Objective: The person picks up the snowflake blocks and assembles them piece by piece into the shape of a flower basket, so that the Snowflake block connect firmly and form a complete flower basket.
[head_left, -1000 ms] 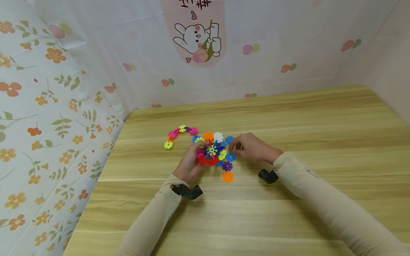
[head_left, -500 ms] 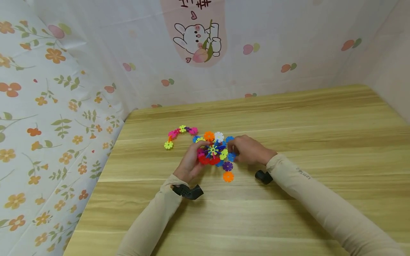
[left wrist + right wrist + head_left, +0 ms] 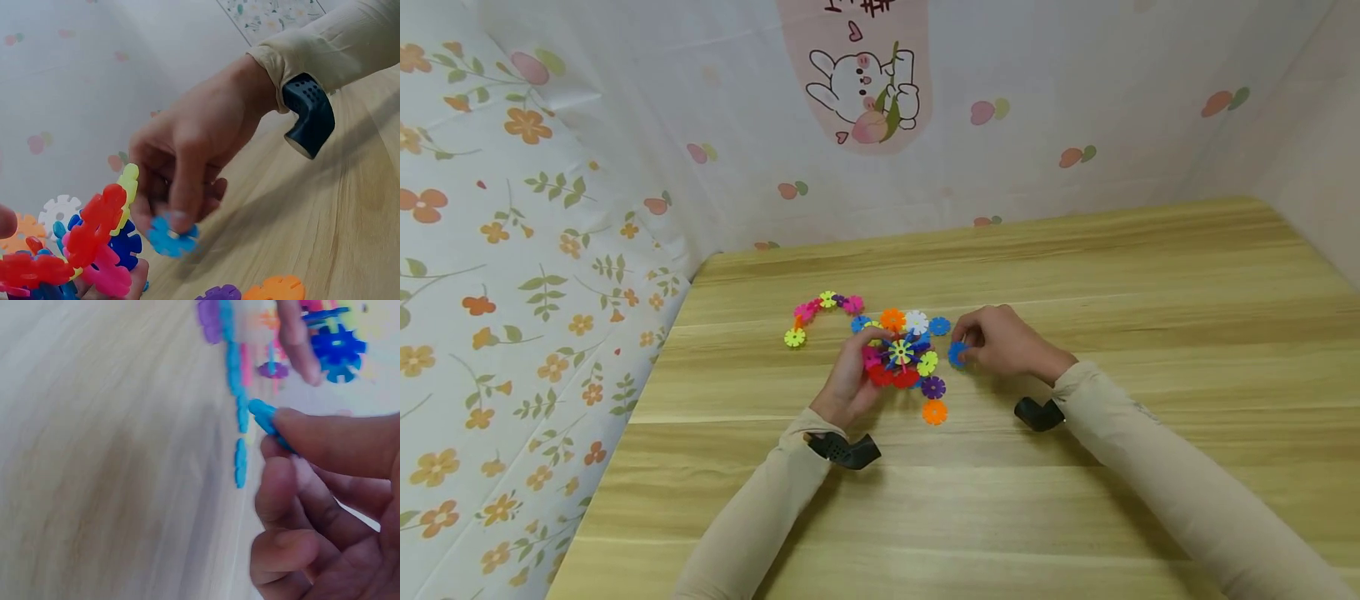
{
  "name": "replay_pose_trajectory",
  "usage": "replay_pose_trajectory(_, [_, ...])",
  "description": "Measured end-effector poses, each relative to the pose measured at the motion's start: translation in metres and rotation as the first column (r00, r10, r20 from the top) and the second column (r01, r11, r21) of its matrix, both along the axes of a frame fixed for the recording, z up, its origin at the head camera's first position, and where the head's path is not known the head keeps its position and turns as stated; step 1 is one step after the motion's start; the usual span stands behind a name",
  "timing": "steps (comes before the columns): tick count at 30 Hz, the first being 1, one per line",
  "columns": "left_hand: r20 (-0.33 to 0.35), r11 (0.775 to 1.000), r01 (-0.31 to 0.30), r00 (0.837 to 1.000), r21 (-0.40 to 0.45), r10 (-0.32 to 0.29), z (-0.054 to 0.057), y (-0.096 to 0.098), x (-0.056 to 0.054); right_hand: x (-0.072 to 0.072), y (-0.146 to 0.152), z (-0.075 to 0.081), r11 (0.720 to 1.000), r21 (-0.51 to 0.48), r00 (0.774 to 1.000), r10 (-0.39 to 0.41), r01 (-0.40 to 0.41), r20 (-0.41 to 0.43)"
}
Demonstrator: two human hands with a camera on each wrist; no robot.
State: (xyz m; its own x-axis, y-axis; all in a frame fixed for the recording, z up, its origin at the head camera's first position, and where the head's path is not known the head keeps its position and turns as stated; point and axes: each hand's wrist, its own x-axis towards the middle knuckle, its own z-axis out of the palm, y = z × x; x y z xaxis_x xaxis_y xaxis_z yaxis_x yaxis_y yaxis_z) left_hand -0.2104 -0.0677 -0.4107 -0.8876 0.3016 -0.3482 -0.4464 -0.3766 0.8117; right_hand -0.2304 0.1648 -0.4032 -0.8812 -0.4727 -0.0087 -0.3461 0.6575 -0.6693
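Note:
My left hand (image 3: 850,377) grips a cluster of interlocked snowflake discs (image 3: 901,352) in yellow, blue, red and pink. In the left wrist view, red discs (image 3: 97,225) of that cluster show close up, with a fingertip at the left edge. To its right, my right hand (image 3: 1009,343) pinches one blue snowflake disc (image 3: 957,354) between thumb and fingers. That disc (image 3: 173,236) hangs apart from the cluster in the left wrist view. The right wrist view shows it edge-on (image 3: 267,419) under the thumb.
Loose discs lie around the cluster on the wooden table (image 3: 1075,517): a purple one (image 3: 933,387), an orange one (image 3: 935,412) and a blue one (image 3: 939,326) among them. A curved chain of joined discs (image 3: 827,300) lies at the back left. A patterned cloth (image 3: 1037,108) hangs behind.
My right hand has reached in among the loose discs, taken up a blue one and drawn back slightly to the right. The left hand and its cluster have barely moved.

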Motion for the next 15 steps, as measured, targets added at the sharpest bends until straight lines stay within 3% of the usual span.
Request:
replay_pose_trajectory(3, [0.002, 1.0, -0.008, 1.0, 0.006, 0.008, -0.001, 0.003, 0.001, 0.002, 0.003, 0.004, 0.991, -0.118, 0.994, -0.06, 0.07, 0.086])
replay_pose_trajectory(7, [-0.007, 1.0, -0.003, 1.0, -0.003, 0.003, -0.003, 0.007, 0.0, 0.006, 0.002, 0.011, 0.957, -0.243, 0.976, -0.113, 0.157, 0.184])
replay_pose_trajectory(11, [-0.016, 1.0, 0.003, 1.0, -0.03, -0.004, -0.003, 0.01, 0.0, 0.008, -0.001, 0.017, 0.939, -0.281, 0.966, -0.14, 0.199, 0.217])
replay_pose_trajectory(15, [-0.043, 0.998, 0.008, 0.999, -0.06, -0.011, -0.002, 0.014, 0.0, 0.01, -0.002, 0.019, 0.938, -0.279, 0.966, -0.151, 0.208, 0.211])
